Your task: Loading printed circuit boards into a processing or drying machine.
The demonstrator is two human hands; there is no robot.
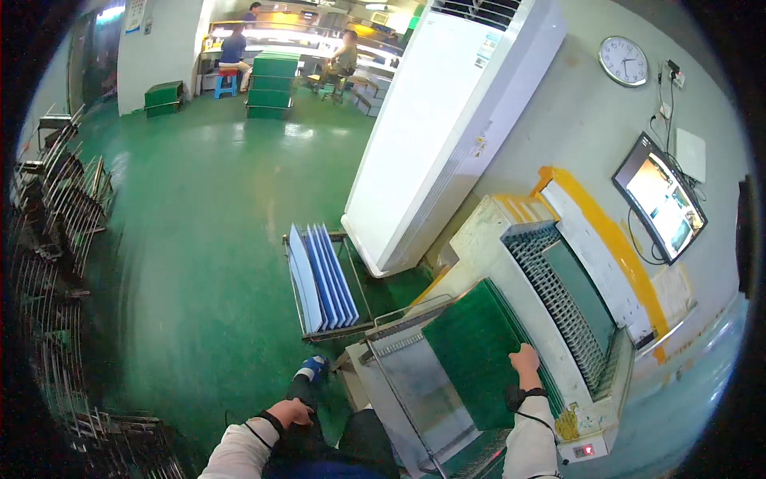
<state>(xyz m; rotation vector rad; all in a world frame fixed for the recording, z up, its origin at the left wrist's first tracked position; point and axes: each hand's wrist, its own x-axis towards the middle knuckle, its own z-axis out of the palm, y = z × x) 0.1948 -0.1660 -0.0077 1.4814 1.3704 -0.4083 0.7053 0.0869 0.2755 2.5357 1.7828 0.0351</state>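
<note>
My right hand (524, 366) is closed at the right edge of a large green board (476, 339). The board stands tilted in a metal rack, with more green board edges close behind it. In front of it, a pale flat panel (415, 391) lies in the same frame, crossed by a thin metal rod (403, 399). My left hand (291, 411) hangs over my leg, fingers curled, with nothing visible in it. Both wrists have dark bands and white sleeves.
Beside the rack stands a roller machine (558, 307) with a lit red switch (588, 451). A wire rack with blue-white panels (323, 279) sits on the floor ahead. A tall white air conditioner (431, 144) rises behind. Metal racks (60, 239) line the left. Several people work far back.
</note>
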